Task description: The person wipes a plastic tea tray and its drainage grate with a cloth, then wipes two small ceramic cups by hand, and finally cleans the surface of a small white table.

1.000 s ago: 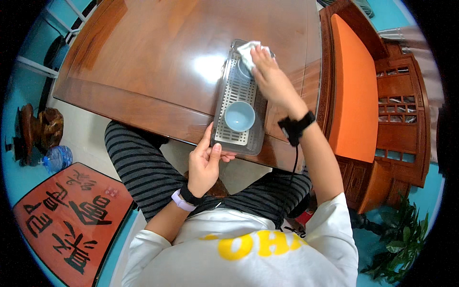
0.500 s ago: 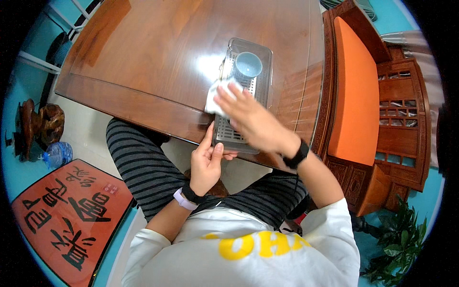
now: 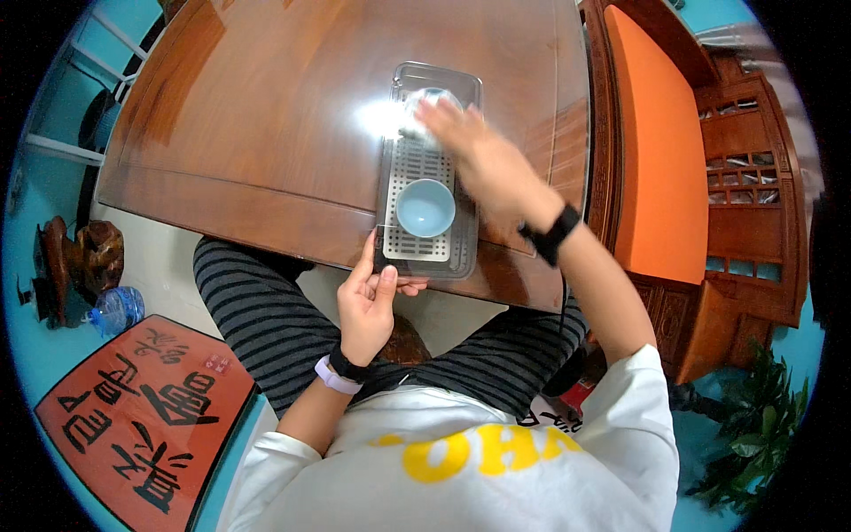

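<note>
A clear grey, long tea tray [image 3: 471, 253] with a perforated metal insert lies at the near edge of the wooden table. My left hand [image 3: 368, 306] grips its near left corner, thumb on top and fingers underneath. On the near half of the insert stands a light blue cup [image 3: 425, 209], upright and hollow side up. Over the tray's far end is my right hand [image 3: 483, 151], blurred by motion, with a white cloth [image 3: 415, 105] partly showing under its fingers. A second pale blue cup [image 3: 434, 92] is there too, mostly covered by the hand and cloth.
The glossy wooden table [image 3: 266, 115] carries a bright light reflection left of the tray. A carved wooden bench with an orange cushion [image 3: 660, 151] stands close on the right. At the left are a red panel [image 3: 133, 426], a blue water bottle [image 3: 120, 310] and a carved wood piece [image 3: 97, 257].
My right hand has moved with the cloth from the tray's near half to its far end, uncovering the near cup. The left hand keeps its grip on the corner.
</note>
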